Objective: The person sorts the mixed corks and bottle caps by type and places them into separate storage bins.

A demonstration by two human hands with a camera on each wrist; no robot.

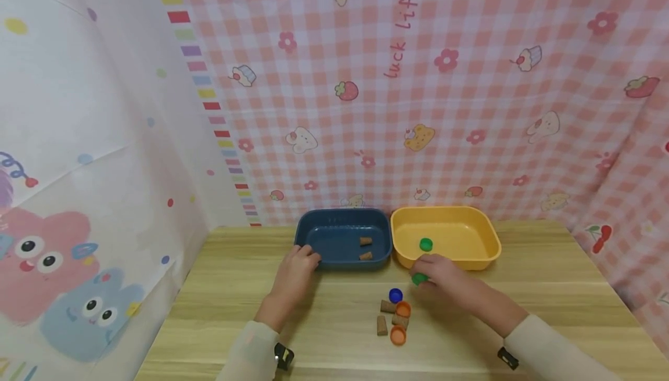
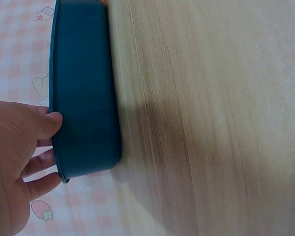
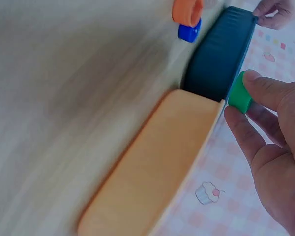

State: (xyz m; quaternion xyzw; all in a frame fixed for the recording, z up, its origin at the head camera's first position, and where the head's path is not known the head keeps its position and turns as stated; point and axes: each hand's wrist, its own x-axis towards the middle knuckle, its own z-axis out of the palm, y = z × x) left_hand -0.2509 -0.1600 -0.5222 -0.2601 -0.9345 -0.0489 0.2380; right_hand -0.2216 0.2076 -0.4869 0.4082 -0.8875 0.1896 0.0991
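My left hand (image 1: 294, 270) grips the rim of the dark blue bin (image 2: 86, 88) at its near left corner, thumb outside and fingertips over the edge. Two cork stoppers (image 1: 365, 241) lie inside that bin. Between thumb and fingers, my right hand (image 1: 448, 276) pinches a green bottle cap (image 3: 240, 93), close to the near wall of the yellow bin (image 1: 473, 265). Another green cap (image 1: 425, 244) lies inside the yellow bin. In front of the bins are a blue cap (image 1: 395, 295), two orange caps (image 1: 398, 335) and three cork stoppers (image 1: 382, 326), grouped together.
Both bins stand side by side at the back of the wooden table (image 1: 219, 311). A pink checked cloth (image 1: 366, 119) hangs right behind them. On the left hangs a white patterned cloth (image 1: 130, 207).
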